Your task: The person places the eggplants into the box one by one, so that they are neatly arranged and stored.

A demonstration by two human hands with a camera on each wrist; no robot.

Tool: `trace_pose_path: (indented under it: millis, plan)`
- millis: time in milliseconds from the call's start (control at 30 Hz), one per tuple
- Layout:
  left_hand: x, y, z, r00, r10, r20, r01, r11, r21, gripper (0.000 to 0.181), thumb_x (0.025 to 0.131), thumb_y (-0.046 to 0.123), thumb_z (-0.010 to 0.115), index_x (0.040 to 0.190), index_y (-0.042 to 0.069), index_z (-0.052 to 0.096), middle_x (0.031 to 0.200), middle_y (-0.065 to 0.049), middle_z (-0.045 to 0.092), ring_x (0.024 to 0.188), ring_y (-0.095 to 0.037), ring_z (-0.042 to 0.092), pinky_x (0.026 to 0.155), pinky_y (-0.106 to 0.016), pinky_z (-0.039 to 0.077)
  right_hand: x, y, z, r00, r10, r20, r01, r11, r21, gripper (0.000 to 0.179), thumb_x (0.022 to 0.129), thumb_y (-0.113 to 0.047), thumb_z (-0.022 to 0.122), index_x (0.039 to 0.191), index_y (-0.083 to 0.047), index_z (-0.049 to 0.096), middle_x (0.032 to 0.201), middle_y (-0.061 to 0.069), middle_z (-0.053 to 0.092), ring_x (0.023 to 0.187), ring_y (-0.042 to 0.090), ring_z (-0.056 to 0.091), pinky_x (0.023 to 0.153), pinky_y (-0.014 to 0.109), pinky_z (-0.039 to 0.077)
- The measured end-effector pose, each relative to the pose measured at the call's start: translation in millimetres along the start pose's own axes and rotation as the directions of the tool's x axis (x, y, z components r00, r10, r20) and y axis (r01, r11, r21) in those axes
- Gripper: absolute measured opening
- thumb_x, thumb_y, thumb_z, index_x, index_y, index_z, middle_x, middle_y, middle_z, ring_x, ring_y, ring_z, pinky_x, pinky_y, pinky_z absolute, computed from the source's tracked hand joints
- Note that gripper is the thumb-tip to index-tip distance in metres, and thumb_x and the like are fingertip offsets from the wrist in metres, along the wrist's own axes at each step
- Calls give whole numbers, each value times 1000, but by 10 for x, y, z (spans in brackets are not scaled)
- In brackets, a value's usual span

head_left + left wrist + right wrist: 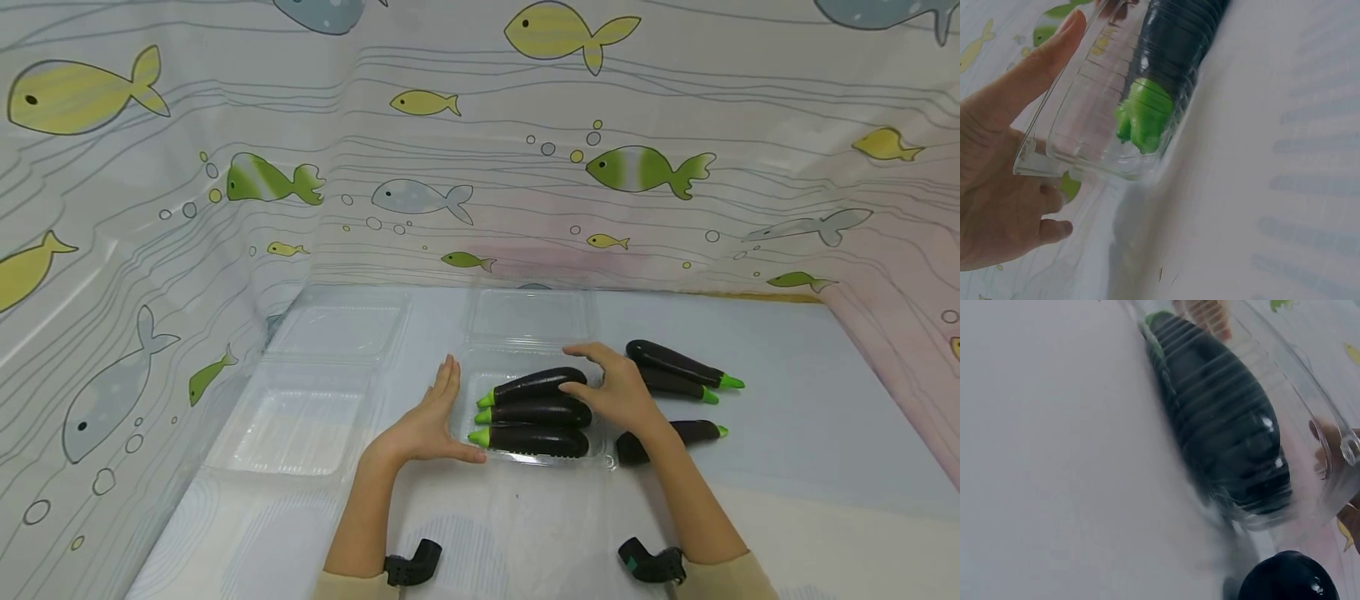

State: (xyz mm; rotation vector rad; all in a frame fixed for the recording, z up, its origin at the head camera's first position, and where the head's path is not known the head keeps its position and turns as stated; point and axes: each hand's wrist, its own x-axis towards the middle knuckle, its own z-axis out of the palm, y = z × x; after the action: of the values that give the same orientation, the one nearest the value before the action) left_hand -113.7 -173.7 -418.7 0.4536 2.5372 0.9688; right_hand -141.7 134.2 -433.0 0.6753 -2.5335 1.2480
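Observation:
Three dark toy eggplants (536, 440) with green stem ends lie side by side in a clear plastic clamshell box (547, 461), stems pointing left. Its lid (531, 315) is folded back flat behind it. My left hand (427, 429) is at the box's left side, fingers extended and thumb along the near corner. In the left wrist view, that hand lies against the clear rim (1038, 164). Over the box's right side, my right hand (618, 396) has its fingers spread and bent, with the thumb by the rearmost eggplant (532, 385). Whether it touches that eggplant is unclear.
To the right, two eggplants (678, 364) lie close together, and another eggplant (697, 431) lies nearer, partly behind the right forearm. A second clear clamshell box (300, 429) stands opened out on the left. A fish-patterned sheet (420, 150) walls the back and sides.

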Motion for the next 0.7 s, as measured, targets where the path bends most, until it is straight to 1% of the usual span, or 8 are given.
trace_pose_path:
  millis: [100, 300, 400, 600, 700]
  plan:
    - [2, -7, 1, 1000, 8, -4, -8, 1000, -5, 141, 61, 39, 91, 152, 7, -11, 157, -4, -21, 145, -24, -12, 114, -51, 15, 18, 31, -45, 1000, 15, -13, -15, 1000, 0, 53, 75, -13, 83, 123, -5, 63, 120, 10, 64, 115, 30, 57, 94, 49, 46]
    - [17, -30, 6, 1000, -3, 4, 3, 1000, -2, 142, 61, 41, 91, 152, 10, -13, 157, -1, -23, 144, -19, -14, 115, -48, 15, 83, 101, -158, 998, 63, -27, -64, 998, -17, 53, 76, -13, 82, 125, -6, 62, 122, 11, 63, 117, 32, 55, 95, 50, 45]
    - [18, -34, 7, 1000, 2, -1, -2, 1000, 0, 141, 61, 41, 91, 152, 8, -12, 157, -2, -22, 144, -20, -13, 115, -49, 16, 130, 136, -212, 996, 79, -36, -80, 996, -25, 53, 76, -13, 82, 125, -6, 61, 122, 13, 63, 117, 34, 55, 96, 50, 44]
    - [9, -17, 0, 1000, 8, -9, -8, 1000, -1, 142, 61, 41, 91, 152, 7, -11, 158, -5, -20, 145, -23, -12, 114, -51, 16, 187, 196, -275, 989, 150, -6, -150, 989, -10, 54, 79, -20, 81, 128, -6, 60, 126, 14, 61, 121, 36, 51, 99, 52, 41]
    - [14, -20, 1, 1000, -1, -5, 1, 1000, 2, 142, 61, 42, 91, 152, 9, -12, 158, -3, -21, 144, -21, -13, 114, -49, 16, 210, 222, -286, 988, 151, -5, -151, 988, -22, 54, 80, -20, 81, 128, -5, 60, 126, 15, 60, 121, 36, 51, 99, 52, 41]
